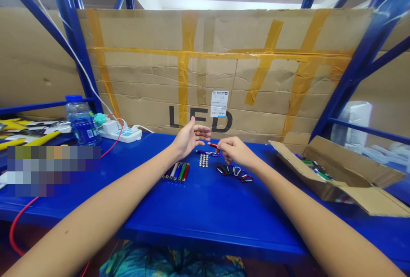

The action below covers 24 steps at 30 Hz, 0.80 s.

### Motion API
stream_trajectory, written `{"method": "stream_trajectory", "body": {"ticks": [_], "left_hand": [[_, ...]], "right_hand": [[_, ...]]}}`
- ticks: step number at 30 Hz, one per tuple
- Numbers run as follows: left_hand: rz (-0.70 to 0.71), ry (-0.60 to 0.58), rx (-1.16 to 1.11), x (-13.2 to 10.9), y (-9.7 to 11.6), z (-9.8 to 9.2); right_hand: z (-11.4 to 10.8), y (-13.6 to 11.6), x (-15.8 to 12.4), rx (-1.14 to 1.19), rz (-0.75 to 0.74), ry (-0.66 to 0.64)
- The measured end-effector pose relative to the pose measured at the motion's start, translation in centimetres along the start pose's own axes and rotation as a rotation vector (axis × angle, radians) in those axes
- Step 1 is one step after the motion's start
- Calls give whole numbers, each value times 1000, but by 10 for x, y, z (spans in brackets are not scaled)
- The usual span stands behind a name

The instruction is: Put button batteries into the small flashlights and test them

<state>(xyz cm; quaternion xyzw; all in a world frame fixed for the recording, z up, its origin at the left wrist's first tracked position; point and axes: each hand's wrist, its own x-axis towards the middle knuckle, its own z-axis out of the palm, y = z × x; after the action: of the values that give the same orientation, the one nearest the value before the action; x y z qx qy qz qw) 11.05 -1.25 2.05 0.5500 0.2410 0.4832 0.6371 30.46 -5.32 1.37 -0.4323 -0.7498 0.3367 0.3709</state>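
My right hand (235, 150) is closed on a small red tube (212, 144), its end pointing left. My left hand (190, 137) hovers just left of that tube, fingers apart and slightly curled, holding nothing I can see. Below the hands a purple tube (205, 152) lies on the blue table (208, 208). A cluster of small silver button cells (203, 160) sits under it. A row of several coloured tubes (177, 172) lies to the left. Several coloured carabiners (235, 172) lie to the right, near my right wrist.
An open cardboard box (333, 174) with more coloured parts stands at the right. A water bottle (82, 122) and a white power strip (120, 131) with a red cable stand at the back left. A taped cardboard wall (224, 67) closes off the back. Blue rack posts flank the table.
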Motion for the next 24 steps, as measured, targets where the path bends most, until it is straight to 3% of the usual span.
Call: {"method": "stream_trajectory", "body": {"ticks": [14,24], "left_hand": [[53,-45,9,1,0,-2],[11,-49,38,-5,3,3]], "right_hand": [[-1,-1,0,-50,47,82],[1,-9,-3,-83,70,105]]}}
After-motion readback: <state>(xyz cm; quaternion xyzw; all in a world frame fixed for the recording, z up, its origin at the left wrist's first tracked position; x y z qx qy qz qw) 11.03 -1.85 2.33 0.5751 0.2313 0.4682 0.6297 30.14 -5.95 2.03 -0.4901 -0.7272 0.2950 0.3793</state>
